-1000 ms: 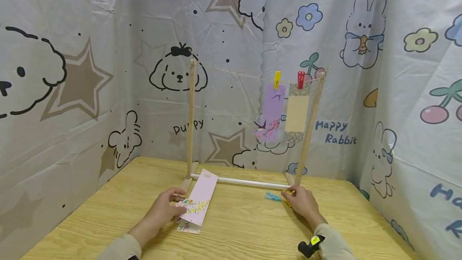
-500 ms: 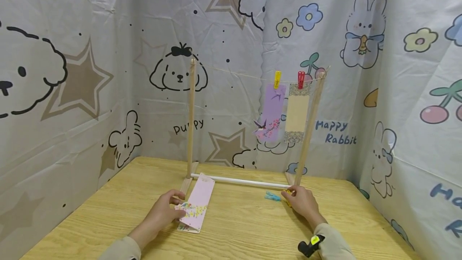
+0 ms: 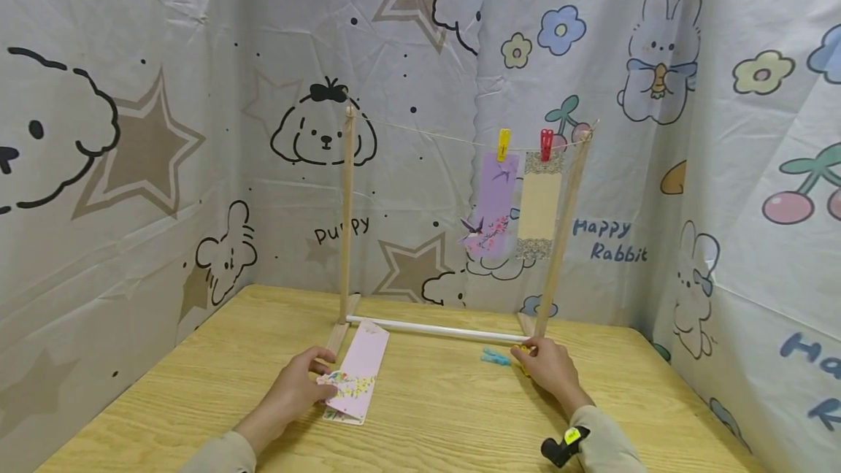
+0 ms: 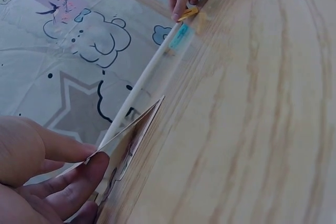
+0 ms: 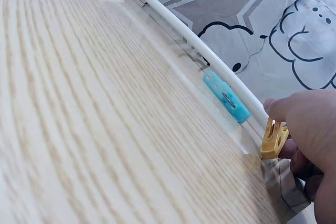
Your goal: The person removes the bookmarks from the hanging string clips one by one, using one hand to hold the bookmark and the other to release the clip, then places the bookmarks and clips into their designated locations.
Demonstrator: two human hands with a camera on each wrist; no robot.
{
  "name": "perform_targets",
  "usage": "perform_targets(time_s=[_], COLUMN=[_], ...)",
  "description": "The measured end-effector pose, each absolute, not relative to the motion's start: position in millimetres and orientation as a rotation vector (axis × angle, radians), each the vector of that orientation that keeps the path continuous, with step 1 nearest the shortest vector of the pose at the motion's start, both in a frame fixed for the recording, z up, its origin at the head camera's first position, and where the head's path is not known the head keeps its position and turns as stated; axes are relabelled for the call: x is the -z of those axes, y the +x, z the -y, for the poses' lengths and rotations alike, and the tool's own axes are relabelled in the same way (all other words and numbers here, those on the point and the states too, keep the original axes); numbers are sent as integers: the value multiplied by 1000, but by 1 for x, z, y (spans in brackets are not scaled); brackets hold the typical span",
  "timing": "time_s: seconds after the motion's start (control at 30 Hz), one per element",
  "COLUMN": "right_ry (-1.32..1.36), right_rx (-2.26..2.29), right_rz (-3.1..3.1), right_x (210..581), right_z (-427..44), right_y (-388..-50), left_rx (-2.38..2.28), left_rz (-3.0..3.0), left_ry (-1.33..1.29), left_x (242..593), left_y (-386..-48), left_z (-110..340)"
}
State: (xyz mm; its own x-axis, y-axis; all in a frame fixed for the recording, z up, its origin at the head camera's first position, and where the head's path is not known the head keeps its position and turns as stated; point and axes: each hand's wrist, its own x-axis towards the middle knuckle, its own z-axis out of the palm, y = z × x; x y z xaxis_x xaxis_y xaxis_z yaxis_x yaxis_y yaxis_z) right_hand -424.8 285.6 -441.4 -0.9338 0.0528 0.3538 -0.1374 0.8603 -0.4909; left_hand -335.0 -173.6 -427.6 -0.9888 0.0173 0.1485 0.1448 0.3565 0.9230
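Observation:
My left hand (image 3: 297, 387) pinches a pink bookmark (image 3: 363, 360) with yellow blossoms by its left edge, thumb on top. In the left wrist view that bookmark (image 4: 137, 116) tilts up off the table, and another card (image 4: 137, 142) lies beneath it. Near the right foot of the frame, my right hand (image 3: 550, 369) pinches a yellow clothespin (image 5: 273, 140) between thumb and fingers. A blue clothespin (image 3: 496, 357) lies on the table just left of that hand.
A wooden frame with a white crossbar (image 3: 434, 329) stands at the back. From its string hang a purple bookmark (image 3: 497, 195) under a yellow clothespin (image 3: 503, 144) and a beige bookmark (image 3: 541, 203) under a red clothespin (image 3: 547, 144). Patterned cloth surrounds the table (image 3: 447, 414).
The pink bookmark's far end has come down and a little to the left, covering more of the card beneath. My right hand has stayed in place with the yellow clothespin.

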Motion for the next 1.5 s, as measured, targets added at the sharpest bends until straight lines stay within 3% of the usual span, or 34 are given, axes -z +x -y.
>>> perform_targets(time_s=[1.5], right_ry=[52], right_rx=[-709], right_rz=[2686], right_x=[443], right_z=[-286], right_y=[-425], left_rx=[1296], left_rz=[2630], left_ry=[-223], left_x=[431], left_y=[-331], left_z=[172])
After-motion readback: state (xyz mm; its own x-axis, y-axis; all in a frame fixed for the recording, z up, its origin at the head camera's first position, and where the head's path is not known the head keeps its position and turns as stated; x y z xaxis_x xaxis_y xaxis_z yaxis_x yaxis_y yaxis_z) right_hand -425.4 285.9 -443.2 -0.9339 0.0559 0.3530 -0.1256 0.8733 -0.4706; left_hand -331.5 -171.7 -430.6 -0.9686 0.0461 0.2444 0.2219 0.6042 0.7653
